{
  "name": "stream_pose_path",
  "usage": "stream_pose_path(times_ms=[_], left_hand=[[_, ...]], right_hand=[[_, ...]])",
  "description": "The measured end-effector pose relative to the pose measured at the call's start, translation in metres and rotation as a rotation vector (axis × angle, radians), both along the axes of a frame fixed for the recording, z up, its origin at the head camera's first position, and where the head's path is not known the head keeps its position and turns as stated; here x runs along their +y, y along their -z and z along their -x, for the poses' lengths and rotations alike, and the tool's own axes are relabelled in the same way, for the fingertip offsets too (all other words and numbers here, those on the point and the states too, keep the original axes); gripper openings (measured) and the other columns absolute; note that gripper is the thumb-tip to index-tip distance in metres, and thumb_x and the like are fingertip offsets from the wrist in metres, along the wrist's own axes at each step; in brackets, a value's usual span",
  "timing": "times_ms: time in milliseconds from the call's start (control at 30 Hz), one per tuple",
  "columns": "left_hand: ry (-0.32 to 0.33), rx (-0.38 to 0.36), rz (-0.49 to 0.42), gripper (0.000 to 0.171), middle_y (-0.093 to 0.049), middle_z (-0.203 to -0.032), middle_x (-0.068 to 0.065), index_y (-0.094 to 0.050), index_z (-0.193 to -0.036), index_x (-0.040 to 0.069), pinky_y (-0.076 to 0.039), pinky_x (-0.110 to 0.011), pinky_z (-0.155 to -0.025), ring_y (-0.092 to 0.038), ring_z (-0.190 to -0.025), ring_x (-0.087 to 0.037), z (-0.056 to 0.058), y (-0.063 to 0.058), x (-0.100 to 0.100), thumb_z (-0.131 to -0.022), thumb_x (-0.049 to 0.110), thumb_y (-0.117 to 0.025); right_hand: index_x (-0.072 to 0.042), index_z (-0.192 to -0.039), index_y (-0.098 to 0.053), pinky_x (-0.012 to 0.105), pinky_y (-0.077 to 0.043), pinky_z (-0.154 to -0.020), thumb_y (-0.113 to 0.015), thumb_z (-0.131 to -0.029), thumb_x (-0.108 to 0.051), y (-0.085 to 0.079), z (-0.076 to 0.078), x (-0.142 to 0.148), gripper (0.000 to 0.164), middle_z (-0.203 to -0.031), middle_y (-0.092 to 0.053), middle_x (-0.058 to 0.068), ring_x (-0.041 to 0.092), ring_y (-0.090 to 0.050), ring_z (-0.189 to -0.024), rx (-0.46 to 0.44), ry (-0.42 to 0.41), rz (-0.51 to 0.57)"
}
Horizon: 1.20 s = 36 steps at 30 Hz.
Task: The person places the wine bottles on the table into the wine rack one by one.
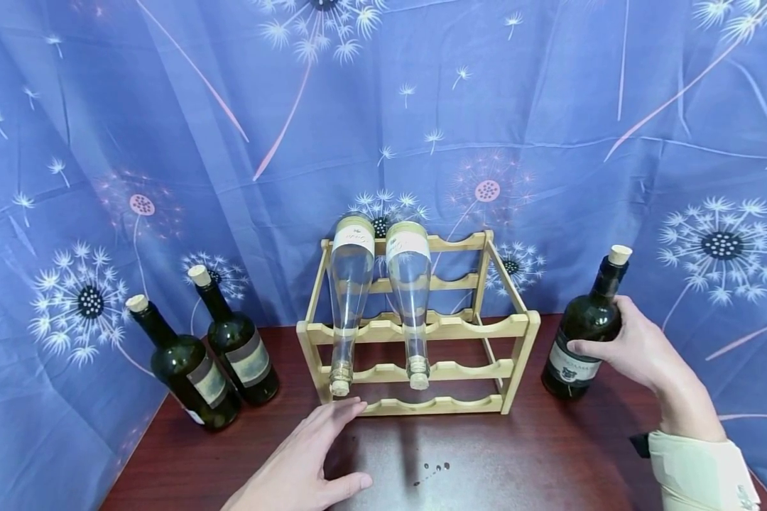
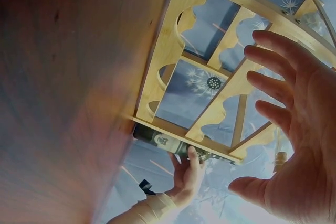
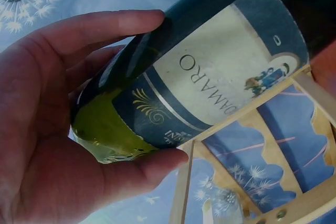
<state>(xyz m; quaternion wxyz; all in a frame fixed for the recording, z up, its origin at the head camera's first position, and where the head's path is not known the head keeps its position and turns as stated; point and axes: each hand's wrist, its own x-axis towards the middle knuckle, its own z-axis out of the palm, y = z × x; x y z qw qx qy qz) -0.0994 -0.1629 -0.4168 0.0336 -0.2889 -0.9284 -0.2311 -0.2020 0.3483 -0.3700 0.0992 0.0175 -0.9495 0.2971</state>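
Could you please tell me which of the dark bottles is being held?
The dark bottle right of the rack, gripped by the right hand; the other two stand left of it, untouched.

Blue cloth [image 1: 550, 85], dark table [image 1: 543, 468]

I see the creased cloth, printed with white and pink dandelions [image 1: 722, 245], spanning the far side left to right. On my feed, pale light [image 1: 466, 436] shines off the reddish-brown table's near part.

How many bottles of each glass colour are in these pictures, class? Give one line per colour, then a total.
Dark green bottles: 3
Clear bottles: 2
Total: 5
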Motion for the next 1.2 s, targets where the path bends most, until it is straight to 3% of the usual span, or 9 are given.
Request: stream_pose_path(times_ms=[367, 667, 1200], left_hand=[[0.001, -0.014, -0.003, 0.081, -0.038, -0.143, 0.014, -0.03, -0.147, 0.036, -0.042, -0.041, -0.098, -0.04, -0.129, -0.009, 0.0, -0.002, 0.0, -0.079, 0.069, -0.059], [-0.009, -0.037, -0.01, 0.081, -0.038, -0.143, 0.015, -0.03, -0.147, 0.038, -0.042, -0.042, -0.097, -0.04, -0.129, -0.009, -0.001, -0.003, 0.0, -0.079, 0.069, -0.06], [0.017, 0.014, -0.02, 0.081, -0.038, -0.144, 0.012, -0.031, -0.147, 0.034, -0.042, -0.041, -0.098, -0.04, -0.129, -0.011, -0.001, -0.003, -0.002, -0.08, 0.067, -0.061]], right_hand=[[-0.009, -0.135, -0.036, 0.051, -0.043, -0.067, -0.079, -0.07, -0.056, -0.034, -0.029, -0.011, 0.09, -0.112, -0.059, 0.025, 0.046, -0.055, -0.1, 0.021, -0.027, -0.051], [-0.014, -0.129, -0.04, 0.039, -0.041, -0.059, -0.081, -0.068, -0.053, -0.057, -0.055, -0.022, 0.084, -0.102, -0.064, 0.02, 0.042, -0.06, -0.091, 0.076, -0.031, -0.087], [-0.022, -0.128, -0.042, 0.034, -0.042, -0.058, -0.086, -0.063, -0.049, -0.071, -0.079, -0.044, 0.083, -0.091, -0.068, 0.006, 0.025, -0.062, -0.081, 0.126, -0.117, -0.099]])
